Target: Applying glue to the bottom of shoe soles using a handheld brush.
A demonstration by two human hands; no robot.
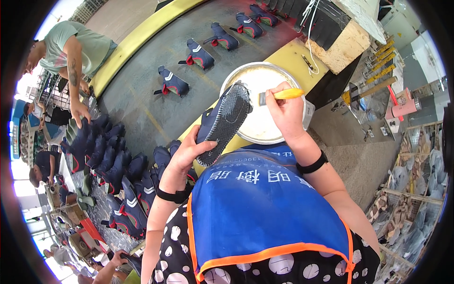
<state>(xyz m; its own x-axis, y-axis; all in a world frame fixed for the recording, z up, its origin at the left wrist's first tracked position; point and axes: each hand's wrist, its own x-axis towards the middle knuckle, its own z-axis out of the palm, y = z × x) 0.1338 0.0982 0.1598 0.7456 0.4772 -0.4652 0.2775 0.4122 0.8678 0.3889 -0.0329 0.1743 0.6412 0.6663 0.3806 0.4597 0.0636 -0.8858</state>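
Note:
My left hand (187, 150) grips a navy shoe upper (223, 124) around its heel end. Its black stitched underside is turned up, and the toe part looks wet and shiny. In my right hand (286, 113) is a paint brush (289, 93) with a yellow handle, the fingers closed around it. The bristle end points left, just beside the toe and seemingly apart from it. Below both lies a round metal basin (226, 81) with a thick white liquid, which the shoe upper's toe partly overlaps.
A grey conveyor belt (142, 102) carries several navy shoe uppers (198, 54) with red trim. More shoe uppers (111, 165) crowd the left, where a co-worker's hand (79, 112) reaches in. A wooden box (347, 47) with a white cord stands beyond the basin. Wire racks (416, 196) line the right.

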